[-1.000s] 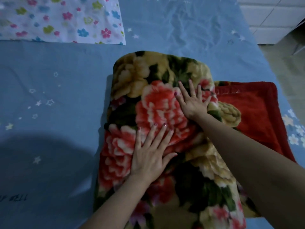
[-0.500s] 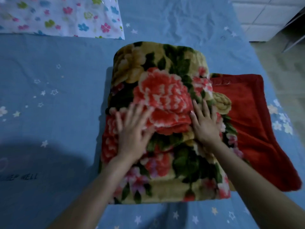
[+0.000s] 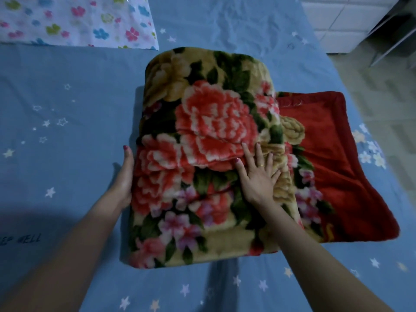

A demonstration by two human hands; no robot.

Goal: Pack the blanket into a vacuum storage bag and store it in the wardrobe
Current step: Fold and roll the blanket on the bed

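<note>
Left hand (image 3: 125, 176) slid off to the folded floral blanket's (image 3: 202, 154) side (red underlayer showing).

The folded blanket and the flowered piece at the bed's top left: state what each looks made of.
Blanket: looks like thick plush fleece, matte, probably synthetic; the pile is fuzzy, the folds bulge softly, and the red underside has a stitched edge. Flowered piece: seems thin glossy plastic film, perhaps the storage bag; it lies flat and catches small glints. Neither fibre can be confirmed by sight.
</note>
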